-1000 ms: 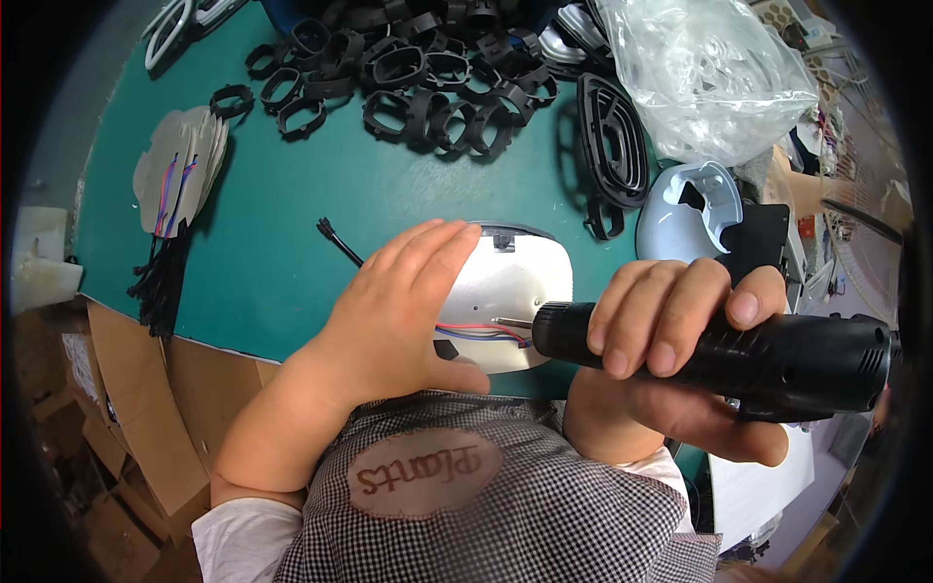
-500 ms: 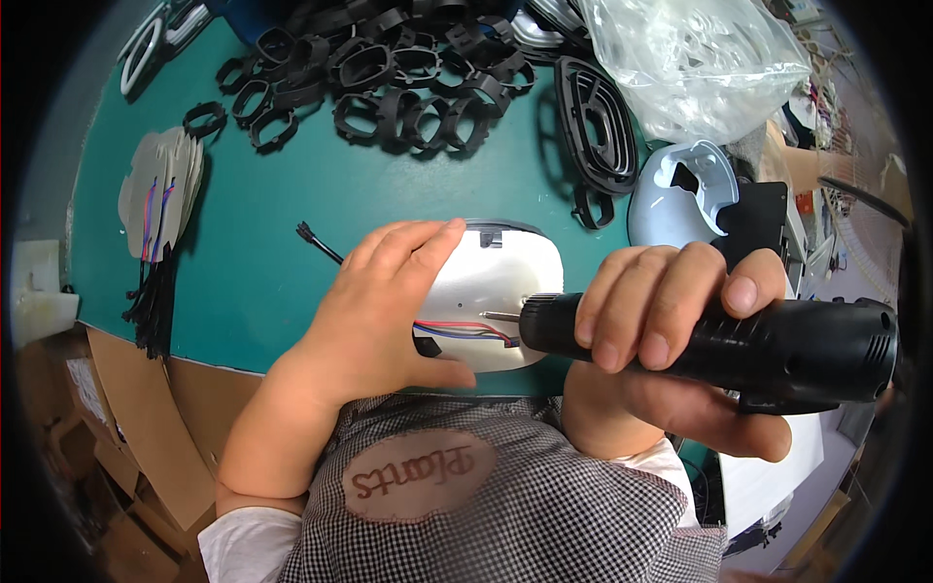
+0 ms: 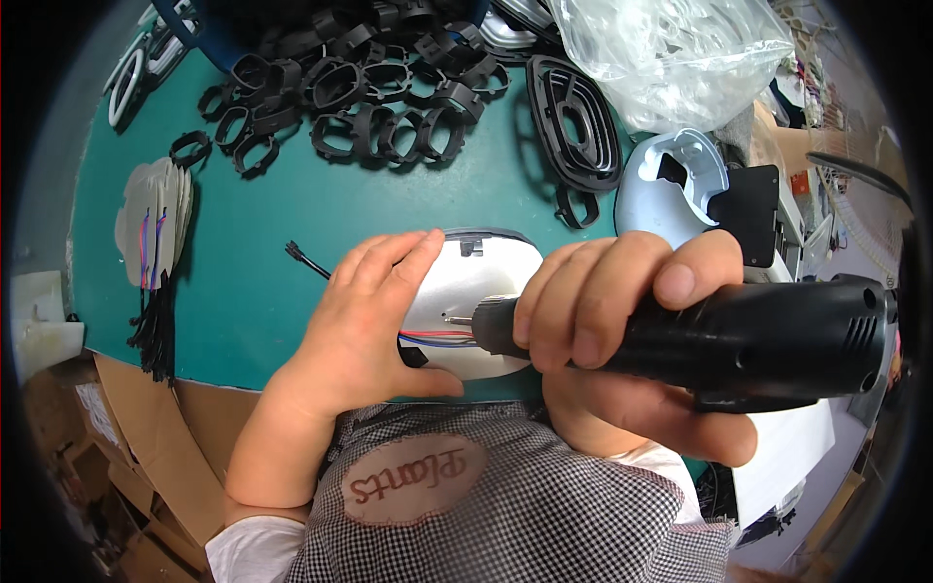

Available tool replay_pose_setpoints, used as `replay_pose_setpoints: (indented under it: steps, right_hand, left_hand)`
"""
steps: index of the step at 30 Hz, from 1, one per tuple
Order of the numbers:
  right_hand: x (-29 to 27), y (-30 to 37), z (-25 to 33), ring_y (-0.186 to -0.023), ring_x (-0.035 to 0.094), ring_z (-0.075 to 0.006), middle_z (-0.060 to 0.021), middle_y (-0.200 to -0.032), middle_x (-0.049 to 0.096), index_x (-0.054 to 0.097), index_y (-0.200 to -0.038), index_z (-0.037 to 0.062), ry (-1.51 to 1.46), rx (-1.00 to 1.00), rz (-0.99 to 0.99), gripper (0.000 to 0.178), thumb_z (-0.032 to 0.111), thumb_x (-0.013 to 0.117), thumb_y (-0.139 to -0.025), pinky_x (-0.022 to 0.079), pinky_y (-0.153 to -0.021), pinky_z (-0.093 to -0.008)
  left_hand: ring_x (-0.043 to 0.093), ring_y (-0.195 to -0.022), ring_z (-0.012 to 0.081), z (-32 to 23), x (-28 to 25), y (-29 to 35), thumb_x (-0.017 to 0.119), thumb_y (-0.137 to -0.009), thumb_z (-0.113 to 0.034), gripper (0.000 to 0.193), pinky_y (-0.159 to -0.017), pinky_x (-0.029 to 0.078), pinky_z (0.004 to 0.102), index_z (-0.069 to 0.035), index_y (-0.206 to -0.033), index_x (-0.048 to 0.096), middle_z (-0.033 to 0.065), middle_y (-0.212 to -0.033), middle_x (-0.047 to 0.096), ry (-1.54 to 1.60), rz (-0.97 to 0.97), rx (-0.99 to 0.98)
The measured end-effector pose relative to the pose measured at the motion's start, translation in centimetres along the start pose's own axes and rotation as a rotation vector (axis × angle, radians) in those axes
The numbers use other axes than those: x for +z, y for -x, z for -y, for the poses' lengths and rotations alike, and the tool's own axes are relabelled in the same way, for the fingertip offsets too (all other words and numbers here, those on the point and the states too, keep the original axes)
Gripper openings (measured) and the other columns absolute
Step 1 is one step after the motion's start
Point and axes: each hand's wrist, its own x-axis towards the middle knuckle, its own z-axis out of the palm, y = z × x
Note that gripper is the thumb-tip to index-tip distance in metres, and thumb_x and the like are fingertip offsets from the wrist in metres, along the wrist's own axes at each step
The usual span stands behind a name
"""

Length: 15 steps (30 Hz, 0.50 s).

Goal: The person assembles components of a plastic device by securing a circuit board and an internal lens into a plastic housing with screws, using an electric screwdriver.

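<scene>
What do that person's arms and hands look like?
The left grip and right grip are ordinary hands, without gloves. No rings show. The forearms are bare, with no markings to see, and white sleeves show farther up.

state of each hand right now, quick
Left hand: holding the pale panel at its left side, fingers and thumb spread.
Right hand: closed around the black power screwdriver.
</scene>
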Motion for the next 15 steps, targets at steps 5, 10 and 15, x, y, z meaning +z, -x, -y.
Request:
replay_pose_setpoints:
  steps: [5, 10, 15]
  right_hand:
    - [-0.1, -0.3, -0.5, -0.054, 0.058, -0.0212, -0.0097, -0.073, 0.057, 0.044, -0.113, 0.0041, 0.057, -0.012, 0.072, 0.075, 0.066, 0.068, -0.077, 0.052, -0.053, -0.034]
    - [0.9, 0.0, -1.3, -0.051, 0.057, -0.0212, -0.0096, -0.071, 0.056, 0.044, -0.109, 0.0033, 0.107, 0.005, 0.138, 0.074, 0.065, 0.069, -0.077, 0.051, -0.05, -0.033]
    - [1.0, -1.0, -1.6, -0.05, 0.056, -0.02, -0.009, -0.069, 0.056, 0.045, -0.105, 0.0027, 0.121, 0.002, 0.357, 0.072, 0.064, 0.07, -0.077, 0.05, -0.048, -0.0316]
  left_hand:
    - [0.039, -0.13, 0.0358, -0.4, -0.2, 0.0, 0.092, -0.048, -0.034, 0.113, -0.109, 0.033, 0.0457, -0.009, -0.144, 0.038, 0.0133, -0.14, 0.042, 0.004, -0.019, 0.008]
    - [0.039, -0.131, 0.0353, 0.1, -0.2, 0.4, 0.091, -0.05, -0.034, 0.111, -0.109, 0.033, 0.0458, -0.008, -0.144, 0.038, 0.014, -0.139, 0.044, 0.015, -0.049, 0.02]
    - [0.038, -0.131, 0.0356, 0.5, 0.2, 0.7, 0.09, -0.052, -0.037, 0.11, -0.11, 0.033, 0.0458, -0.006, -0.144, 0.038, 0.0145, -0.14, 0.043, 0.033, -0.079, 0.06]
